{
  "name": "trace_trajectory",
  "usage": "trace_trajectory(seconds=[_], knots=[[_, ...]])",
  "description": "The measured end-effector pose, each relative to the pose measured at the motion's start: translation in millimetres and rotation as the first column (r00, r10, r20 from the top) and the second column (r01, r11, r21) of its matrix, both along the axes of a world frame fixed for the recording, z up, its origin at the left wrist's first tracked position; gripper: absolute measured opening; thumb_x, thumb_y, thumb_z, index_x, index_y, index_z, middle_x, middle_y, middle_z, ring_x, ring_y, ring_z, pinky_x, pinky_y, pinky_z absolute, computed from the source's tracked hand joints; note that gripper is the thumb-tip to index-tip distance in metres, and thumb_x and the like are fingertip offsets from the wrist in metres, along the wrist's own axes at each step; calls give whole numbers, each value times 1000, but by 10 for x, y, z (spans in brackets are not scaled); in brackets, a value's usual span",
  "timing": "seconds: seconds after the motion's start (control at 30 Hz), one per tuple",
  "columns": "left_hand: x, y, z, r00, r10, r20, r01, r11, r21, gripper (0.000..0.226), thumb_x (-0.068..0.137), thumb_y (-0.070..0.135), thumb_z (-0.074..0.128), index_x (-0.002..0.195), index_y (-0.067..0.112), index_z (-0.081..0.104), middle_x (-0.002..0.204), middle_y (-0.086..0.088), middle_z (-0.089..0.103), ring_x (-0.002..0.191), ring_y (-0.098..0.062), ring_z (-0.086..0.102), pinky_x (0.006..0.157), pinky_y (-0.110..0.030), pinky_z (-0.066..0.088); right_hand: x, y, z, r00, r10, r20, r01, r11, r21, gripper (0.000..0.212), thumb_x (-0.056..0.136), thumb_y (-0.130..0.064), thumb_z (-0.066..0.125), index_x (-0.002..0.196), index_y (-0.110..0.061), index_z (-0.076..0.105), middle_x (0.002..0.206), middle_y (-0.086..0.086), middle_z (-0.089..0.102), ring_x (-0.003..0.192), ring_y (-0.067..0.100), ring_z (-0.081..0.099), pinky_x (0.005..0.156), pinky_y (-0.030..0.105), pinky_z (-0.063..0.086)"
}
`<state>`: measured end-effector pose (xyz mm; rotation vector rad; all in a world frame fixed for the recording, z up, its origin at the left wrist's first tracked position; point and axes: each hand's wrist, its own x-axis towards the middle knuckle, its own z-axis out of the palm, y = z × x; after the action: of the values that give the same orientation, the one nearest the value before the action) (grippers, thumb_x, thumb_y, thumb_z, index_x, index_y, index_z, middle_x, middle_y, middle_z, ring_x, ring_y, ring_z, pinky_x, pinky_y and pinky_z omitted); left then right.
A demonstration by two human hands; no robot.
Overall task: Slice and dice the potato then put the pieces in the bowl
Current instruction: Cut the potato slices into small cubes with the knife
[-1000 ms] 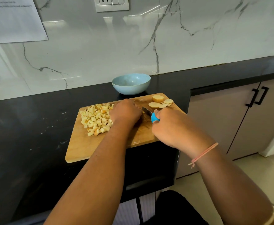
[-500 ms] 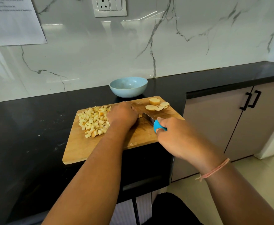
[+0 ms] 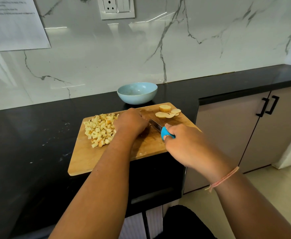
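Step in hand: we are dicing on the cutting board (image 3: 89, 161), with our left hand (image 3: 131, 124) curled down over whatever lies under the knife; that piece is hidden beneath the knuckles, so we cannot say how big it is.
Left grip: fingers folded together and pressed onto the board, holding the hidden piece steady as far as we can judge.
Right grip: our right hand (image 3: 184, 144) is wrapped tight around the blue handle of the knife (image 3: 156, 125), the blade running from the handle toward the left hand's fingers.
What has changed: very little over the last second. The knife hand has drawn slightly back toward us while the left hand stayed planted, and the pile and slices lie as they did. We read this as one stroke within a steady run of cuts, not a new step.
Diced potato: a heap of cubes (image 3: 100, 130) sits on the board's left half, touching the left hand's outer edge.
Uncut potato: an end chunk and a few round slices (image 3: 168, 112) wait at the board's far right corner, apart from the blade.
Bowl: the blue bowl (image 3: 137, 93) stands on the black tabletop (image 3: 29, 135) just behind the board and looks empty.
Progress: we judge the dicing mostly done; the slices remain, and nothing has gone into the bowl yet.
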<state>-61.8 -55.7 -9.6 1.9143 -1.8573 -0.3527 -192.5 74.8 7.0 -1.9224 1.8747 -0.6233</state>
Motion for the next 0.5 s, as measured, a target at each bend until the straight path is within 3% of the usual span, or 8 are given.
trace_trajectory(seconds=[0.1,0.27,0.37,0.5], knots=[[16,-8,7,1000,11,-1,-11,1000,11,27,83,34,66,62,20,55,79,-3,64,86,-24,64,79,-37,54,41,-25,12,1000,-1,-11,1,1000,20,49,100,-29,38,148,-27,30,96,-5,54,77,10,51,57,20,37],[8,18,25,1000,-5,-10,5,999,35,25,83,34,62,65,17,54,71,-3,55,81,-24,62,76,-36,52,138,-55,17,999,-36,-26,37,999,38,42,99,-29,39,140,-22,38,87,-6,49,85,15,55,74,31,51],[-16,72,34,999,26,36,-26,1000,-11,26,85,32,59,64,18,50,71,-1,54,73,-18,54,65,-30,43,179,-31,31,996,-13,-87,14,1000,14,44,99,-27,39,142,-21,37,81,-7,46,88,15,55,77,30,50],[-24,73,17,999,39,35,-38,999,-31,26,85,30,58,63,19,50,69,0,54,72,-18,54,62,-29,40,128,54,107,996,9,-88,-5,999,47,41,98,-24,40,139,-20,40,83,-8,44,91,16,54,84,33,50]])
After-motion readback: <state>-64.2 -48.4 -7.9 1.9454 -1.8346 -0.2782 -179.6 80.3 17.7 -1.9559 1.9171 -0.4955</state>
